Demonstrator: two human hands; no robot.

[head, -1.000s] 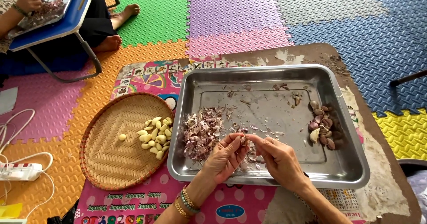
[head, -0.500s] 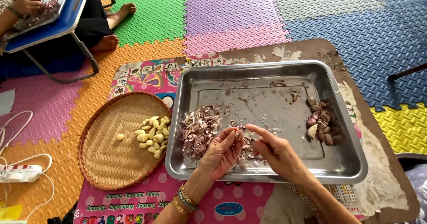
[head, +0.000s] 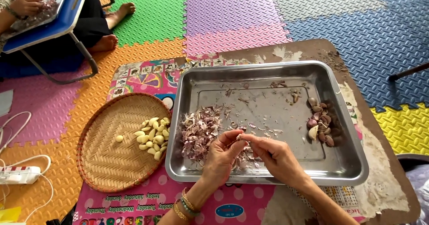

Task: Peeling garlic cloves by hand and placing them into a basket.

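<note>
1. Many coloured foam floor tiles (head: 232,10) cover the ground; I see a low brown table (head: 384,180) set on them, its top worn and peeling, partly under a pink printed mat (head: 143,75).
2. Steel tray (head: 268,95) sits mid-table, shallow and wide, I judge so scraps stay inside its walls.
3. Round woven basket (head: 111,162) lies just left of the tray, touching its rim, close enough for dropping finished pieces.
4. Second person at upper left, bare feet (head: 111,26) on the tiles, hands over a blue folding table (head: 67,17); not my hands.
5. Heap of purple garlic skins (head: 199,133) lies in the tray's left part, right by the working spot.
6. Left hand (head: 221,155), bangles at the wrist, is curled closed, fingertips pinching a small garlic clove (head: 238,137) over the tray's front edge.
7. Right hand (head: 275,155) meets it, thumb and forefinger closed on the same clove; the clove is mostly hidden.
8. Unpeeled cloves (head: 321,122) are piled at the tray's right side, near the right hand.
9. Peeled pale cloves (head: 152,138) are gathered in the basket, apart from the skins.
10. White power strip (head: 18,176) and cable at far left.
</note>
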